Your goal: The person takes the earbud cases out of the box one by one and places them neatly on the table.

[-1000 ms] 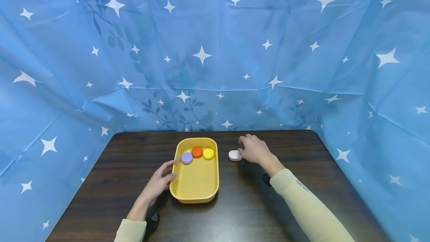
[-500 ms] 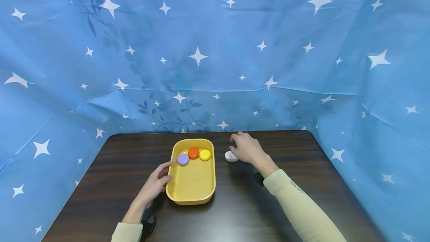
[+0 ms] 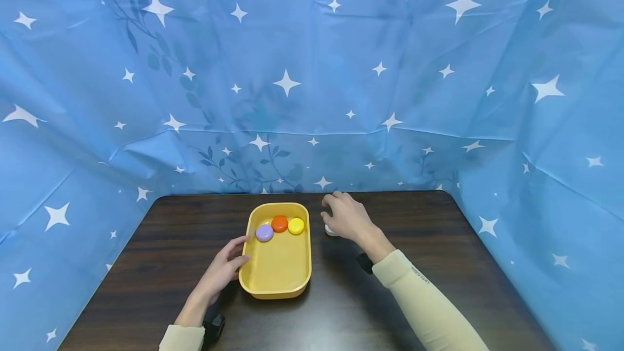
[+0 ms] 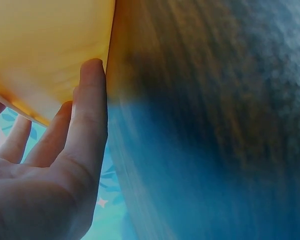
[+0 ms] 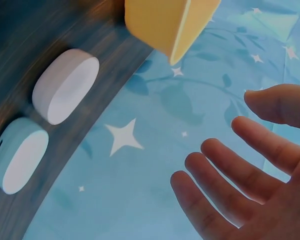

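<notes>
My left hand (image 3: pixel 221 270) rests against the left side of a yellow tray (image 3: pixel 275 270), its fingers (image 4: pixel 87 120) extended along the tray wall. Inside the tray's far part lie a purple disc (image 3: pixel 265 233), an orange disc (image 3: pixel 279 224) and a yellow disc (image 3: pixel 296 226). My right hand (image 3: pixel 346 216) hovers to the right of the tray with spread fingers and nothing between them. Under it a small whitish oval case (image 3: pixel 331 231) is partly hidden. In the right wrist view, a pinkish-white oval case (image 5: pixel 65 85) stands beside a pale teal one (image 5: pixel 20 155) with a dark slot.
Everything stands on a dark wood-grain table (image 3: pixel 170 242) with rounded far corners. A blue curtain (image 3: pixel 312 96) with white stars hangs behind and at both sides. Dark bands (image 3: pixel 364 263) sit at the wrists.
My right hand has moved left, now covering more of the whitish case. The left hand stays at the tray. The whole head view has shifted slightly.
</notes>
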A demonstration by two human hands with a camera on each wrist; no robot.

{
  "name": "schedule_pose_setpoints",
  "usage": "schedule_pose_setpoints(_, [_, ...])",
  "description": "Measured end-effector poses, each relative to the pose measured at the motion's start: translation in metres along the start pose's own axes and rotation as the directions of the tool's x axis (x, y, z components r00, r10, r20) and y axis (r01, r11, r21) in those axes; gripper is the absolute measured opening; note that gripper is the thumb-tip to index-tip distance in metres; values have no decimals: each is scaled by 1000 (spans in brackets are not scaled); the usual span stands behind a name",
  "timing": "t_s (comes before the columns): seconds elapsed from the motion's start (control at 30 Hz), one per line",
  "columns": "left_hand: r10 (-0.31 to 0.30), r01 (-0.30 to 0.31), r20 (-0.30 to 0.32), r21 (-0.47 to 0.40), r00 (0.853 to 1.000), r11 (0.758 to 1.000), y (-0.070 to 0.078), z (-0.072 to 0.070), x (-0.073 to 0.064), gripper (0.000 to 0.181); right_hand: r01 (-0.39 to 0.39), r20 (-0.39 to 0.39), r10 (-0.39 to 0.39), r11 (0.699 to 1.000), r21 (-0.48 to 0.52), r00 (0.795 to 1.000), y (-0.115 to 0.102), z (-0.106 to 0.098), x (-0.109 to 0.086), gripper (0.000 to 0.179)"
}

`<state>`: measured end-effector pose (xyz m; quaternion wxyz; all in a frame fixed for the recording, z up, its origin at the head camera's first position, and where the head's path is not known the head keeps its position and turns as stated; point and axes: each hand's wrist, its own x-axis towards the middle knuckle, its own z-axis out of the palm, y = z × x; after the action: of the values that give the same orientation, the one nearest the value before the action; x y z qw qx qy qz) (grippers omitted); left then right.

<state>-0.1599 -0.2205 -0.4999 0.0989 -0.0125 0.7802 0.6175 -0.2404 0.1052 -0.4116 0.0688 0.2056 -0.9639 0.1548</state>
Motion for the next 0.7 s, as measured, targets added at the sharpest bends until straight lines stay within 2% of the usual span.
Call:
schedule_pose_setpoints(0.2, [-10, 10, -6, 18, 1000, 1000, -2, 0, 1, 50, 23, -20, -22, 999, 42, 1000, -8, 3, 0, 24])
schedule_pose_setpoints(0.7, [-24, 24, -17, 4, 1000, 1000, -3, 2, 3, 50, 110, -110, -102, 992, 65, 989, -22, 3, 7, 20])
